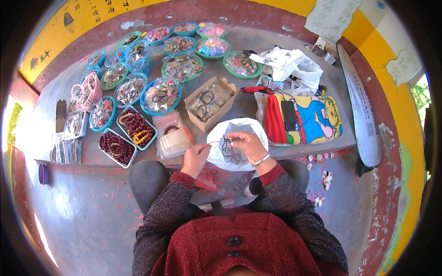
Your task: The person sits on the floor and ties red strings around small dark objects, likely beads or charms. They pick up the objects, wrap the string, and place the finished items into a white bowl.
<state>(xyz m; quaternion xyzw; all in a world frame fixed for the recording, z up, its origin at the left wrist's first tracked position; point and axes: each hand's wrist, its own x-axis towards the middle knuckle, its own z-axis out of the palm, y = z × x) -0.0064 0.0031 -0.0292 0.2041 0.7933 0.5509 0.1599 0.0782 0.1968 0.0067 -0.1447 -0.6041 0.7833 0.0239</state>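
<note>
– So, finger status?
– My right hand (248, 146) pinches dark cord (226, 149) over the white bag (241, 124); my left hand (195, 159) pinches a red strand (213, 142) by the bag's left rim.

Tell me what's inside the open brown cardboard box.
The open brown cardboard box holds clear plastic packets, with dark looped cords visible among them. Whatever lies beneath that top layer is covered and cannot be seen.
</note>
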